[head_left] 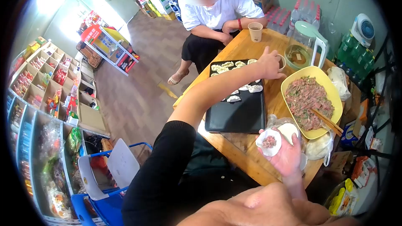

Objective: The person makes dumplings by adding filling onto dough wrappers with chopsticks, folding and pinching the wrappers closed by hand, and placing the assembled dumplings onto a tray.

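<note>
Dumpling wrapper, one, round, pale, without a marked long axis; held over the near part of the counter, small clump of filling at its middle. Listed left to right: baking tray, black, rectangular, long axis running away from the near edge, set left of the wrapper and farther off; shaped dumplings across its far part. Left forearm, bare below a black sleeve, slanting over the tray. Left hand, well apart from the wrapper, out on the far side, just beside a small cup; fingers apart about the rim, cannot tell whether dipped, touching or gripping. Wrapper next in order, straight back toward the body from the left hand. Right hand, nearer by far, directly beneath the wrapper; palm up, holding it on the fingers, their curl underneath partly hidden. Second dough disc, just beside the first, to its right; cannot tell whether held or resting. Pitcher, clear, pale green lid, beyond the basin: yellow, apart from the right hand, farther off and rightward, bearing meat mixture. Chopsticks, slanting, one end in the mixture, the other over the near right rim.
</note>
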The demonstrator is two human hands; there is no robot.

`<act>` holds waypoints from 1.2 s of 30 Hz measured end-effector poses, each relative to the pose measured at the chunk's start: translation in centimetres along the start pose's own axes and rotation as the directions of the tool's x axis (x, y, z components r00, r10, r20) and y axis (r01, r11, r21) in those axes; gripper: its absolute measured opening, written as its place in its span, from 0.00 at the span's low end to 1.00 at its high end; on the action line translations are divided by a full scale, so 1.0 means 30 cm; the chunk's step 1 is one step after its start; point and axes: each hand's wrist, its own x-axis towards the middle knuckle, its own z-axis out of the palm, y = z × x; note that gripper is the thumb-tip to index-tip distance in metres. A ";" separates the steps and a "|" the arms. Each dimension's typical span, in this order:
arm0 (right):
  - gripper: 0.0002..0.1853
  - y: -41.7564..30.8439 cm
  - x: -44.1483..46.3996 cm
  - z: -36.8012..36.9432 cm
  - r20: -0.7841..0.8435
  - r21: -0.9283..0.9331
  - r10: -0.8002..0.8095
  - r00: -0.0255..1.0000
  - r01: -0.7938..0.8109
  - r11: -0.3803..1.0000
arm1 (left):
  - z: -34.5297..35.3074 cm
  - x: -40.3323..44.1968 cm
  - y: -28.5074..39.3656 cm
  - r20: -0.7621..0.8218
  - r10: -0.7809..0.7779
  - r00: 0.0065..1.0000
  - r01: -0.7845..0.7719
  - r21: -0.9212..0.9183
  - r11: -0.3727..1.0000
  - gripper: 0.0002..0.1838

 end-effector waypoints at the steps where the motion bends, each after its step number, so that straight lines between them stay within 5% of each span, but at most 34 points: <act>1: 0.38 -0.001 0.003 -0.008 -0.042 0.069 -0.003 0.999 0.006 0.998 | 0.008 0.003 0.000 -0.048 0.005 0.999 -0.005 0.004 1.000 0.32; 4: 0.39 -0.007 0.011 -0.027 -0.062 0.147 -0.041 0.997 0.049 0.988 | 0.018 -0.001 -0.003 -0.158 -0.004 0.987 -0.007 -0.073 0.997 0.30; 6: 0.42 -0.009 0.021 0.013 -0.086 0.083 -0.096 0.992 0.103 0.991 | -0.099 -0.014 0.017 -0.079 -0.052 0.996 0.042 -0.125 0.991 0.26; 8: 0.42 -0.012 0.032 0.045 0.019 0.019 -0.139 0.990 0.139 0.990 | -0.103 -0.046 0.011 -0.306 -0.016 0.952 0.006 -0.035 0.999 0.22; 10: 0.41 -0.009 0.026 0.081 -0.018 -0.053 -0.187 0.982 0.186 0.981 | -0.179 -0.122 0.035 -0.505 -0.086 0.859 -0.098 -0.327 0.940 0.19; 14: 0.39 -0.008 0.037 0.076 -0.010 -0.177 -0.200 0.980 0.195 0.965 | -0.313 -0.363 0.138 -0.458 -0.063 0.887 -0.304 -0.681 0.666 0.23; 22: 0.39 0.048 0.055 0.037 -0.044 -0.221 -0.126 0.991 0.114 0.969 | -0.347 -0.615 0.258 -0.371 0.259 0.892 -0.432 -0.530 0.729 0.33; 36: 0.41 0.032 0.048 0.013 -0.042 -0.085 -0.102 0.994 0.099 0.991 | -0.326 -0.660 0.227 -0.338 0.330 0.881 -0.433 -0.298 0.851 0.31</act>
